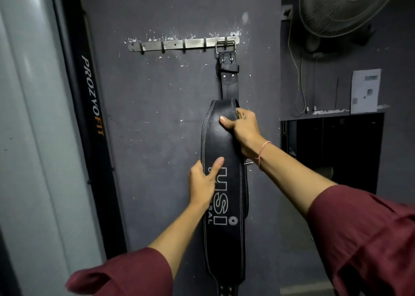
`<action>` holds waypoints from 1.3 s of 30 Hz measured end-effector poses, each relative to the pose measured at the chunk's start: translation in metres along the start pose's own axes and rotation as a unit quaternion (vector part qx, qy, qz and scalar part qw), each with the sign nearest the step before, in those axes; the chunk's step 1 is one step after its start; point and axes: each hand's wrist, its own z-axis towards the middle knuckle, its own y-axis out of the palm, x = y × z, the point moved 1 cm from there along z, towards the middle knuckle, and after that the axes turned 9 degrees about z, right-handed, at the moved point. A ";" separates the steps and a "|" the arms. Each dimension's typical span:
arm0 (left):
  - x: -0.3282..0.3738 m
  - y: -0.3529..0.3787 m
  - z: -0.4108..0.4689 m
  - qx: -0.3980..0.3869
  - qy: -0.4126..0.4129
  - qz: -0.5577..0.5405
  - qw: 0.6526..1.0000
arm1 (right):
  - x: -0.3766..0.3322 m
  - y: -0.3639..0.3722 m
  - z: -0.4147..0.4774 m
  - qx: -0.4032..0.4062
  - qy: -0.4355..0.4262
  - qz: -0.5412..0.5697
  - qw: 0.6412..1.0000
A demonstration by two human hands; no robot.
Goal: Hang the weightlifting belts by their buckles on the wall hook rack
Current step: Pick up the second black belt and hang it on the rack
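A metal hook rack (179, 44) is screwed to the dark wall, with several hooks in a row. A black leather weightlifting belt (224, 206) hangs from the rightmost hook by its steel buckle (225, 46); white lettering runs down its wide part. My right hand (241, 130) grips the belt's right edge near the top of the wide section, thumb on the front. My left hand (203, 183) holds the left edge lower down, thumb across the lettering. Behind the belt near my right wrist, a small metal piece (248, 162) sticks out.
The other hooks (162, 47) on the rack carry nothing. A black upright frame (89, 107) with lettering stands at the left. A wall fan (341, 6) hangs at upper right with a cord, above a shelf with a paper sheet (365, 90) and a dark recess (332, 147).
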 end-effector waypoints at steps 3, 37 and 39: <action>0.002 0.000 0.008 0.031 0.008 -0.002 1.000 | -0.003 -0.001 0.004 -0.017 0.005 0.003 1.000; 0.075 -0.018 0.099 0.186 0.067 0.053 0.979 | 0.161 -0.087 -0.117 -0.212 0.312 -0.174 0.910; 0.074 -0.017 0.099 0.192 0.058 0.050 0.978 | 0.174 -0.093 -0.128 -0.177 0.323 -0.192 0.910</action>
